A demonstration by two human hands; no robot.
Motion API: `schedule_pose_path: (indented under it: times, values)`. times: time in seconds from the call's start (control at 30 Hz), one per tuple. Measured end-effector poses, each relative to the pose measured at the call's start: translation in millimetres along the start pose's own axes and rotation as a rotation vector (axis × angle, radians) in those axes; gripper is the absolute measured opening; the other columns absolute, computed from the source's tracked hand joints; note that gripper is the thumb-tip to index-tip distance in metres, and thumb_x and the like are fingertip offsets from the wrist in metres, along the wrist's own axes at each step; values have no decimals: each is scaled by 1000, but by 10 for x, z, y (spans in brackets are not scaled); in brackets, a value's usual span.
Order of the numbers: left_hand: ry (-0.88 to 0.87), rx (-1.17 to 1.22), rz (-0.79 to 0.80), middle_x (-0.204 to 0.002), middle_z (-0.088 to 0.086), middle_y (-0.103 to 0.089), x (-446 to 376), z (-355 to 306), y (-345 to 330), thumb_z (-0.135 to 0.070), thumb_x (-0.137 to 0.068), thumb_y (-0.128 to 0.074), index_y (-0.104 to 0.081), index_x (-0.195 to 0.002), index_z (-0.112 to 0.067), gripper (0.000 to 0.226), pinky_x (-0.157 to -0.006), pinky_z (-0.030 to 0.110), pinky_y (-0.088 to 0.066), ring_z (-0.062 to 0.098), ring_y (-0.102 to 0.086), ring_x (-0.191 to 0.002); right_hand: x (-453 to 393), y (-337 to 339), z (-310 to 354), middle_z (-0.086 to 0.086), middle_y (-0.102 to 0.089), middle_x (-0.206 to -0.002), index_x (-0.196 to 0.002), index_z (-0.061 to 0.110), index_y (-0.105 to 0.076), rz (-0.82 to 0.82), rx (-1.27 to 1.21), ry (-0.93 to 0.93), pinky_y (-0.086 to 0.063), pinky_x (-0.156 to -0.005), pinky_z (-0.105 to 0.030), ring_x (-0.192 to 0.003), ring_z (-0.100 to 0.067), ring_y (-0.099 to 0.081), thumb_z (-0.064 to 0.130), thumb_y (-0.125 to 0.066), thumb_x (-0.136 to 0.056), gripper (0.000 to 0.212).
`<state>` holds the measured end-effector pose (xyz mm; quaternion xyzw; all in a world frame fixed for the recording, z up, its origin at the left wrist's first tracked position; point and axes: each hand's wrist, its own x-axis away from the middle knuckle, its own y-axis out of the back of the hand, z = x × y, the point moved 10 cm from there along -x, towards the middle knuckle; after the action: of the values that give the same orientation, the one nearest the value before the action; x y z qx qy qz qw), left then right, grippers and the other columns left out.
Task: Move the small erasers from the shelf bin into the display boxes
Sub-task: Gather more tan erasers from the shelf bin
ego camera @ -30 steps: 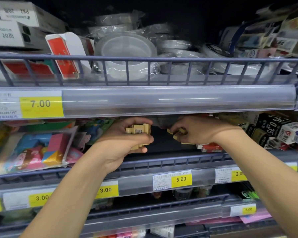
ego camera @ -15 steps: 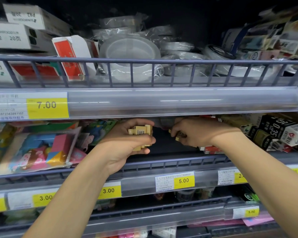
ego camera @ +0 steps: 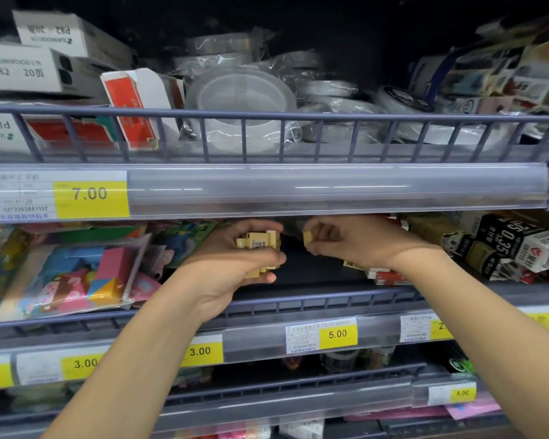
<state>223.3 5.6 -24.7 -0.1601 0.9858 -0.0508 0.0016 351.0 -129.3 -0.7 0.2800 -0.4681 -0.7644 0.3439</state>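
Note:
My left hand (ego camera: 232,264) grips a bunch of several small tan erasers (ego camera: 260,245) just above the middle shelf's dark floor. My right hand (ego camera: 358,242) pinches one small tan eraser (ego camera: 308,238) between thumb and fingertips, a short gap to the right of the bunch. Another tan eraser (ego camera: 351,264) lies on the shelf under my right wrist. Red-and-white small boxes (ego camera: 390,276) sit beside it. The back of this shelf is hidden by the price rail above.
A grey wire rail (ego camera: 314,301) fronts the middle shelf. Bagged colourful toy erasers (ego camera: 67,277) fill its left side, black-and-white lead boxes (ego camera: 514,245) its right. The upper shelf (ego camera: 267,191) holds tape rolls (ego camera: 241,99) and white cartons (ego camera: 23,69). Price tags line each rail.
My right hand has lifted from the shelf floor and moved left toward my left hand, now showing one eraser at its fingertips. My left hand has stayed almost still.

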Motion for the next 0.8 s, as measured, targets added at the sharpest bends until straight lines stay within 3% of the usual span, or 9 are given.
schedule_pose_path:
  times: [0.1,0.17,0.23,0.33,0.5,0.63,0.73,0.8]
  values:
    - [-4,9,-14,-107,12,-76,-18,3,17,5,-76,-85,-83,-97,-27,38,-65,24,-59,17,-76,-88,96,48,144,16,-74,-91,-103,37,-70,-81,-451,-23,-53,-84,-18,-85,-5,-71,48,-75,-82,23]
    - [-12,22,-7,-105,11,-80,-22,-3,16,6,-76,-85,-82,-98,-26,38,-64,23,-59,16,-78,-87,152,33,295,8,-77,-90,-103,30,-72,-87,-613,3,-56,-80,-18,-80,-13,-75,40,-77,-84,22]
    - [-27,24,21,-101,9,-81,-14,-20,-9,3,-75,-87,-80,-105,-23,40,-64,22,-59,14,-78,-87,188,25,402,0,-77,-86,-102,22,-73,-115,-713,8,-59,-81,-27,-79,-22,-75,34,-78,-84,23]
    - [-55,12,60,-98,4,-82,13,-52,-52,-13,-62,-93,-75,-112,-21,54,-65,22,-59,13,-78,-92,205,25,463,-4,-76,-82,-98,17,-75,-160,-764,-22,-60,-81,-36,-73,-25,-71,34,-81,-80,26]
    - [-79,-21,9,-102,6,-81,16,-69,-6,-27,-47,-95,-73,-114,-20,70,-65,21,-57,19,-78,-97,209,-94,519,-6,-78,-84,-99,10,-73,-116,-920,-73,-57,-64,-20,-62,-16,-70,26,-85,-78,29]
    - [-90,-69,-15,-93,2,-81,18,-92,5,-15,-56,-101,-78,-104,-24,54,-58,21,-56,13,-77,-83,196,-136,558,-13,-76,-81,-101,0,-70,-80,-991,-35,-61,-67,-28,-67,-22,-72,25,-86,-71,43]
    - [-112,-110,-26,-84,-2,-80,14,-100,11,-13,-60,-96,-82,-92,-31,39,-55,21,-54,6,-73,-74,214,-153,573,-12,-77,-86,-104,7,-69,7,-1038,-48,-61,-73,-28,-77,-23,-74,40,-85,-64,55]
    - [-116,-122,-27,-80,-5,-79,8,-99,19,-7,-68,-91,-82,-91,-33,35,-55,21,-54,5,-73,-71,215,-60,416,4,-79,-88,-102,30,-70,-19,-754,-124,-56,-72,-18,-78,-11,-74,61,-77,-64,50]
